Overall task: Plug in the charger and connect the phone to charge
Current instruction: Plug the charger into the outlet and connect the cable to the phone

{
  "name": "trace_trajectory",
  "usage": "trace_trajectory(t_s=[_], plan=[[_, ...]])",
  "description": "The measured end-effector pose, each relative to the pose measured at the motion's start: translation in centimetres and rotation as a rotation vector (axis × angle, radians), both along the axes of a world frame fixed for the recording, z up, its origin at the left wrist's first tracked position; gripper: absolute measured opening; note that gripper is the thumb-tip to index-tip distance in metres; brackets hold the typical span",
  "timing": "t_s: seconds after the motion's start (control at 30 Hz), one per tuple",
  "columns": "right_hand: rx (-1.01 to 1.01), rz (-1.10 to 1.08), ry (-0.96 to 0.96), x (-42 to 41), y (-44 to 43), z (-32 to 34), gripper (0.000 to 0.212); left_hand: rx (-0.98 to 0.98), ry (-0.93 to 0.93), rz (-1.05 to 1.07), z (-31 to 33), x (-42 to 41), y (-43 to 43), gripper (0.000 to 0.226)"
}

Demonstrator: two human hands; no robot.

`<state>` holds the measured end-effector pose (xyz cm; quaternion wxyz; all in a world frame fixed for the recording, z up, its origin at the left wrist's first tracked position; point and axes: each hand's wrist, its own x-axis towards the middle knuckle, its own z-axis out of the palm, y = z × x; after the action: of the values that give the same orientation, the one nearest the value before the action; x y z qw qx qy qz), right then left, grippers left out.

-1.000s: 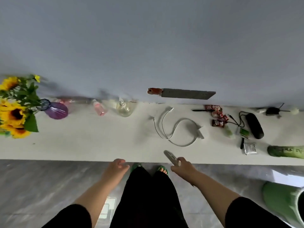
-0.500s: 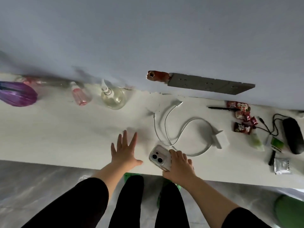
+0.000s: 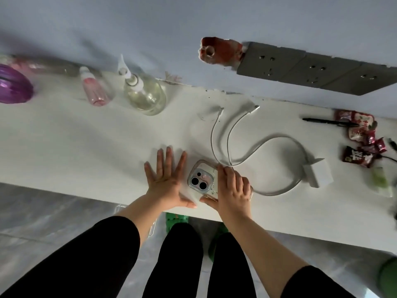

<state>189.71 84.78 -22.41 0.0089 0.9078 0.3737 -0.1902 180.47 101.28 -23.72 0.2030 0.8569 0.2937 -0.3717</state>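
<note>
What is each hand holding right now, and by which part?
The right hand lies on the phone's lower half, thumb at its near edge, pressing it to the table. The left hand lies flat, holding nothing.

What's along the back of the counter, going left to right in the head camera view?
purple vase → pink spray bottle → clear pump bottle → white cable ends → black pen → red snack packets

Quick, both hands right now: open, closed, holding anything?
Left hand: open, flat on the counter.
Right hand: resting on the phone, grip unclear.
</note>
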Motion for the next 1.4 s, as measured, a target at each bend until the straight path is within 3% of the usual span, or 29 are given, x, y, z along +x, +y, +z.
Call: trace_trajectory(t_s=[0.3,0.47,0.6,0.77,0.87,1.0,1.1,1.2,1.4], plan=[[0.001,0.036,0.068,-0.6,-0.5,0.1,0.107,-0.025,-0.033,-0.001,-0.1,-0.4,0.2,0.151],[0.2,0.028,0.115,0.9,-4.1,2.4,0.072,-0.055,-0.026,0.032,1.1,-0.4,0.2,0.143],[0.152,-0.189,0.121,5.0,-8.2,3.9,0.064,-0.09,-0.063,0.185,2.5,0.4,-0.4,0.135],[0.036,-0.611,0.124,11.3,-11.1,3.5,0.085,-0.076,-0.055,0.397,3.0,2.7,-1.9,0.148],[0.022,-0.873,0.189,14.3,-11.3,2.5,0.081,-0.04,-0.061,0.416,2.9,3.6,-2.6,0.151],[0.038,-0.922,0.188,15.5,-11.2,1.9,0.051,-0.016,-0.071,0.396,2.6,3.4,-2.6,0.152],[0.084,-0.867,0.175,14.6,-10.5,3.1,0.052,-0.004,-0.081,0.396,2.7,3.3,-2.6,0.141],[0.231,-0.844,0.326,13.3,-7.9,5.4,0.055,0.038,-0.136,0.483,3.0,4.0,-2.3,0.125],[0.574,-1.003,0.939,11.8,-0.1,9.9,0.04,0.013,-0.113,0.714,2.4,8.2,-0.7,0.117]])
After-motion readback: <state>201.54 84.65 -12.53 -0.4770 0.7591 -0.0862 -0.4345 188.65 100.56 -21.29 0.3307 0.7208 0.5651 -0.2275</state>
